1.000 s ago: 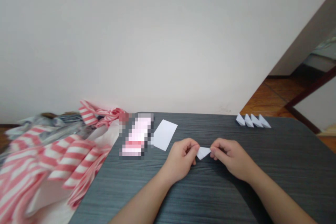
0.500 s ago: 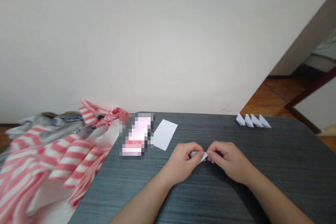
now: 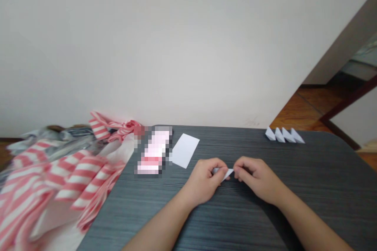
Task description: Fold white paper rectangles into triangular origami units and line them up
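Between my hands, low over the table, is a small piece of folded white paper with a pointed right end. My left hand pinches it between thumb and fingers, which cover much of it. At the paper's pointed tip, the thumb and fingertips of my right hand are pressed together; the fingers hide how firmly they grip it. A flat white sheet of paper lies beyond my left hand. Several folded white paper pieces stand in an overlapping row near the table's far right edge.
The dark wood-grain table backs onto a pale wall. A pixelated pink-and-white oblong item lies left of the sheet. Red-and-white striped cloth is heaped beside the table's left edge. Wooden floor shows at the right.
My right hand's fingertips have shifted slightly to the right, away from my left hand, and more of the folded paper's tip shows. My left hand is almost where it was.
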`<state>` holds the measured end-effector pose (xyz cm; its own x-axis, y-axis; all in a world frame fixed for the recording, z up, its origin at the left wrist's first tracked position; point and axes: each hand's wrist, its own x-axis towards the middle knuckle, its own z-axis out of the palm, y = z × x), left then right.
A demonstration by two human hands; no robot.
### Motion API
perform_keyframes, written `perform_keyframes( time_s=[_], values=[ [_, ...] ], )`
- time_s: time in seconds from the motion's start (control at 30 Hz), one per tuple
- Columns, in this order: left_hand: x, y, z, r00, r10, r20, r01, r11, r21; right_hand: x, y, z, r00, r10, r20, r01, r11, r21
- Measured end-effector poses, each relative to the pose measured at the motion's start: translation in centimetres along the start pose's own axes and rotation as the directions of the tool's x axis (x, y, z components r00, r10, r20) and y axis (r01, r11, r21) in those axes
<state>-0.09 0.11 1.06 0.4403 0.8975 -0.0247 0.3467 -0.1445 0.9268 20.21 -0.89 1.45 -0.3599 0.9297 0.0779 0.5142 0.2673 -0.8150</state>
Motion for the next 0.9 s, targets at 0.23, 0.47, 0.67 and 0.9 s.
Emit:
perform_keyframes(
  time_s=[0.23, 0.47, 0.67, 0.9],
  values=[
    [0.0, -0.1, 0.1, 1.0, -0.017, 0.012, 0.017, 1.0, -0.022, 0.0, 0.1, 0.0, 1.0, -0.005, 0.003, 0.005, 1.0, -0.007],
    [0.2, -1.8, 1.1, 0.998, -0.036, -0.052, 0.027, 0.987, -0.16, -0.2, 1.5, 0.2, 0.998, 0.022, -0.058, -0.022, 1.0, 0.006],
    [0.4, -2.2, 0.9, 0.992, 0.091, -0.087, -0.097, 0.993, -0.065, -0.2, 1.6, 0.2, 0.995, 0.005, -0.099, -0.007, 1.0, -0.027],
    [0.3, -2.0, 0.8, 0.987, 0.145, -0.074, -0.149, 0.988, -0.043, -0.2, 1.3, 0.3, 0.988, -0.033, -0.15, 0.015, 0.992, -0.122]
  ],
)
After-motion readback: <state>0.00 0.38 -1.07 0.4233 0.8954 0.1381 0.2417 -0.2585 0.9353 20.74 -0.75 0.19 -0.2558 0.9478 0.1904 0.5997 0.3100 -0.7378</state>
